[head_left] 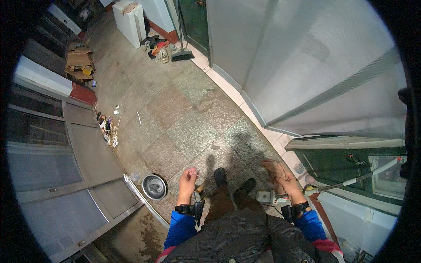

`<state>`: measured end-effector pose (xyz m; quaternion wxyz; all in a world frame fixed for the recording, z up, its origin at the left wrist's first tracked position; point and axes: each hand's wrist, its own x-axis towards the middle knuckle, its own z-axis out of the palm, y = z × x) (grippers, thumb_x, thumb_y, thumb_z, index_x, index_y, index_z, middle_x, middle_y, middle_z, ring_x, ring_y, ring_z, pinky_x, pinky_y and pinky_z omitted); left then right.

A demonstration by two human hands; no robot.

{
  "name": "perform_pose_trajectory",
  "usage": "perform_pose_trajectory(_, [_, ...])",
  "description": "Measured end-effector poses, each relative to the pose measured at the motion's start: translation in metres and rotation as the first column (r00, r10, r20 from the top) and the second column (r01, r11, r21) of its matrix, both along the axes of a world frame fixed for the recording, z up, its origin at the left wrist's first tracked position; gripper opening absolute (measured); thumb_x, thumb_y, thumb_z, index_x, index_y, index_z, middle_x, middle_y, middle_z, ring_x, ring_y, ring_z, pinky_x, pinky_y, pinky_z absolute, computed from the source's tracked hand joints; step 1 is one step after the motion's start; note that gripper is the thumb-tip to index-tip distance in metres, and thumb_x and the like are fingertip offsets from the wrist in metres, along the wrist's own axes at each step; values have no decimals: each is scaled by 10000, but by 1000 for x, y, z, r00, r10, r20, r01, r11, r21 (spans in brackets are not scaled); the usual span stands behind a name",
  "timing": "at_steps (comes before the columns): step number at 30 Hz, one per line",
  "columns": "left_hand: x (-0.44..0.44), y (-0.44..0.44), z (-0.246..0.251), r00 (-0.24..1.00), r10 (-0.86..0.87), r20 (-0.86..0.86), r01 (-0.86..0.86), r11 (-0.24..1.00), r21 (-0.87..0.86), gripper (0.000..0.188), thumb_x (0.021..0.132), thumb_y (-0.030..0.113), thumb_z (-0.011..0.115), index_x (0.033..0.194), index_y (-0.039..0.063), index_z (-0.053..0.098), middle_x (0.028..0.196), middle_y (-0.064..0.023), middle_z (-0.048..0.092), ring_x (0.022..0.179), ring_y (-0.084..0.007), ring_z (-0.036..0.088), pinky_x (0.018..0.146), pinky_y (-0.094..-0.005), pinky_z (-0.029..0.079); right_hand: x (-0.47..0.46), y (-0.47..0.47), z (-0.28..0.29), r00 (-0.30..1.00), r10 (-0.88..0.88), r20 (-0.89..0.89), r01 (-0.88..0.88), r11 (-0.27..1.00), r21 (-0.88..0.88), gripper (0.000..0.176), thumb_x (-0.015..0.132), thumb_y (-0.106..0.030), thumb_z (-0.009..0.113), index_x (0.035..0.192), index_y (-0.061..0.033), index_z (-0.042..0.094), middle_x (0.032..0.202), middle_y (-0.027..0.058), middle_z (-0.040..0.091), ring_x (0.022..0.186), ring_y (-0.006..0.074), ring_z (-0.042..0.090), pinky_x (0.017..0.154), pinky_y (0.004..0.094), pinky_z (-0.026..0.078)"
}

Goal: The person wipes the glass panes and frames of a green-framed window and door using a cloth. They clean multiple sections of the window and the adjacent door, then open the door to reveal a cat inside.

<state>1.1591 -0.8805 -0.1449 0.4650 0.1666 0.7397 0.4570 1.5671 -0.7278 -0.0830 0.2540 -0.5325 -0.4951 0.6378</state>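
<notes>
My right hand (pixel 289 185) grips a crumpled brown cloth (pixel 274 168), which hangs out to the left of the fingers above the tiled floor. My left hand (pixel 188 179) is raised with its fingers curled in. Whether anything small sits inside those fingers cannot be made out. Beyond the left hand, a round metal basin (pixel 154 186) rests on the floor with something dark in it. A pole with white sections (pixel 355 179) slants up to the right, close by my right hand.
A folding grey screen (pixel 296 59) lines the right side. Sliding metal-framed doors (pixel 49 157) stand on the left. Litter (pixel 108 128) lies along their base. Farther off are flattened cardboard (pixel 80 64), a white cabinet (pixel 130 23), a broom (pixel 183 54) and a rag pile (pixel 161 47).
</notes>
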Motion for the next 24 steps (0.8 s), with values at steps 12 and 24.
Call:
perform_pose_trajectory(12, [-42,-37,-18,899,310,308,-279,950,-142,213,991,223,558,1149,82,580,976,-47,673,811,-129,636,762,-279,518,-30,-4,-13,995,15,101,14,961,-277,394,875,-19,649,1260,-4,568,1128,42,663,999,128,618,882,279,493])
perform_pose_trajectory(24, [-42,-37,-41,916,286,280,-247,955,-166,241,1001,223,543,1162,50,591,952,-29,665,797,-117,625,686,-262,513,-45,2,-17,1000,8,7,-6,975,-223,401,872,-8,675,1256,-7,559,1132,38,658,1009,120,613,892,275,490])
